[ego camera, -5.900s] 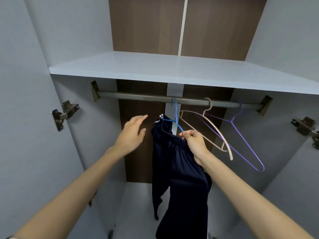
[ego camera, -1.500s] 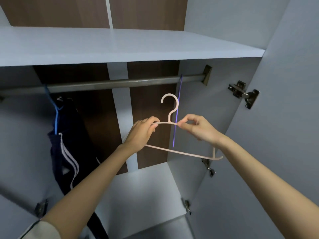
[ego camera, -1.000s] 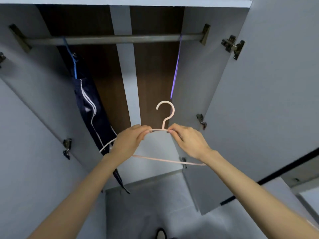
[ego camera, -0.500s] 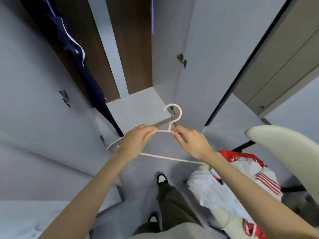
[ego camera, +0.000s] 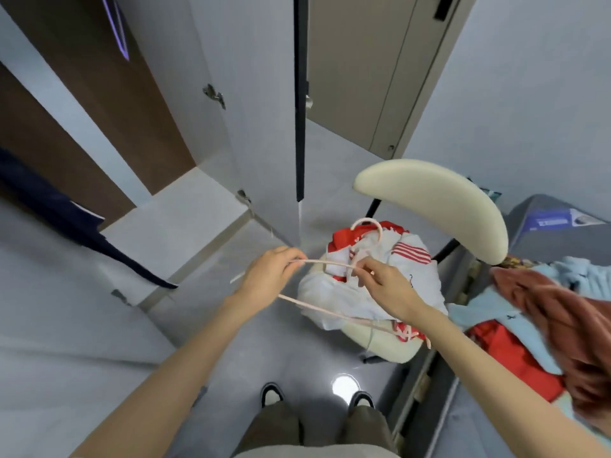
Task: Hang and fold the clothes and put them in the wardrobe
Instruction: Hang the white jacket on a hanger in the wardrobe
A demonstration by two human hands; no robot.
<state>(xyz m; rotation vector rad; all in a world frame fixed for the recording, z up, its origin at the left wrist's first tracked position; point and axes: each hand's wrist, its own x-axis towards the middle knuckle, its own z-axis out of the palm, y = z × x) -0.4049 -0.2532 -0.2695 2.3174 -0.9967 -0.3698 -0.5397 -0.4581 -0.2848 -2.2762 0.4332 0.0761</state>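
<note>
Both forearms bare, reaching forward and down. Left hand (ego camera: 269, 276) and right hand (ego camera: 386, 289) each pinch the hanger (ego camera: 325, 263), fingers curled, hands close together.

arms (ego camera: 185, 365): bare | top (ego camera: 314, 453): pale hem | trousers (ego camera: 274, 428): olive-brown | shoes (ego camera: 271, 393): black — white toecaps

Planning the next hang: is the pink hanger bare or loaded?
Bare. Left hand and right hand hold the pink hanger over the white-and-red garment, crumpled on the chair.

Navy trousers (ego camera: 49, 206) and purple hanger (ego camera: 125, 54) run past the view's edges.
</note>
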